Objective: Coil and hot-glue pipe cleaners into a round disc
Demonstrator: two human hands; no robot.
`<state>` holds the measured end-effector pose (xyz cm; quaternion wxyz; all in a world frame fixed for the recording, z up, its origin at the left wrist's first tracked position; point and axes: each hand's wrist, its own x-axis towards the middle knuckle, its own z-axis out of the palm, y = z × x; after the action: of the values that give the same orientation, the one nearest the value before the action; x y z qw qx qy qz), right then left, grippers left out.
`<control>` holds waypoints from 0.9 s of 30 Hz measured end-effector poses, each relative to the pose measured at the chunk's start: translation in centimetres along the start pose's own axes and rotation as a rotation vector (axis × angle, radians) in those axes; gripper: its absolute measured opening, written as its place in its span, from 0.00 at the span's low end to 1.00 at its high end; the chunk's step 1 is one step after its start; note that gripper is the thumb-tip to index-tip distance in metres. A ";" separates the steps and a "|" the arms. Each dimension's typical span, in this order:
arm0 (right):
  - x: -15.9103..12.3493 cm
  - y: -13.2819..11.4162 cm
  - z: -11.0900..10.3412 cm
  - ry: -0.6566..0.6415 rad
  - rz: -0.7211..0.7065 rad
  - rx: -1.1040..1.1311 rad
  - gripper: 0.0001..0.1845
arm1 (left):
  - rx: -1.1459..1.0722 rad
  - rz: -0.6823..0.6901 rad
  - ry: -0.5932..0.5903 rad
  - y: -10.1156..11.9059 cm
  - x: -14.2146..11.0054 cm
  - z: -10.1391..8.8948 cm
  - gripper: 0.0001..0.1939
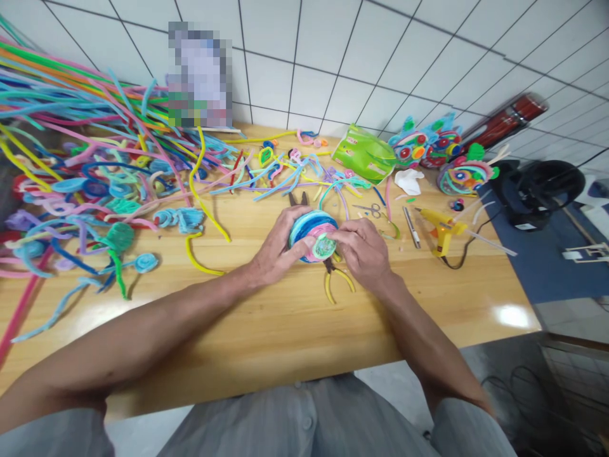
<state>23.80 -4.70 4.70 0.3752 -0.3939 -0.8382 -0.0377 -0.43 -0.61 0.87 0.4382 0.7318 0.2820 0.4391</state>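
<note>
A round ball of coiled pipe cleaners (303, 228), banded in light blue, dark blue and pink with a green spiral, is held above the table. My left hand (278, 251) wraps round its left side, with the thumb across the front. At its right edge my right hand (365, 252) is closed, thumb and fingers pinched against the pink and green coil; the exact strand between the fingertips is hidden. Pliers with yellow handles (339, 284) lie just below the ball. Dark jaws of another tool (299, 199) show behind it.
Many loose pipe cleaners (90, 158) cover the table's left side. Small scissors (370, 209), a pen-like tool (412, 227) and a yellow glue gun (442, 230) lie right. Behind are a green packet (365, 155), finished colourful heads (465, 174) and a black fan-like object (535, 193).
</note>
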 end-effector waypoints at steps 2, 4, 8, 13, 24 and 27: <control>0.0 0.0 0.0 0.009 -0.007 -0.006 0.17 | 0.005 0.006 -0.002 0.0 0.0 0.0 0.30; 0.0 0.0 0.1 0.026 -0.020 -0.010 0.17 | 0.022 0.012 0.000 0.0 0.1 0.0 0.31; 0.0 0.0 0.2 0.032 -0.018 0.001 0.17 | 0.033 0.008 0.013 -0.1 0.2 0.2 0.32; 0.0 -0.2 0.2 0.033 -0.016 -0.002 0.17 | 0.014 -0.031 0.013 0.5 0.3 0.2 0.31; 0.0 -0.9 0.3 0.044 0.000 0.040 0.18 | -0.015 -0.178 0.038 1.4 0.7 0.4 0.28; -0.1 -0.9 0.1 0.030 0.019 0.057 0.19 | 0.004 -0.158 0.056 1.2 0.7 0.4 0.27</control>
<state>23.15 -5.35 4.73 0.3989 -0.3906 -0.8295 -0.0162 0.29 -0.79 2.06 0.4621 0.6954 0.3521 0.4230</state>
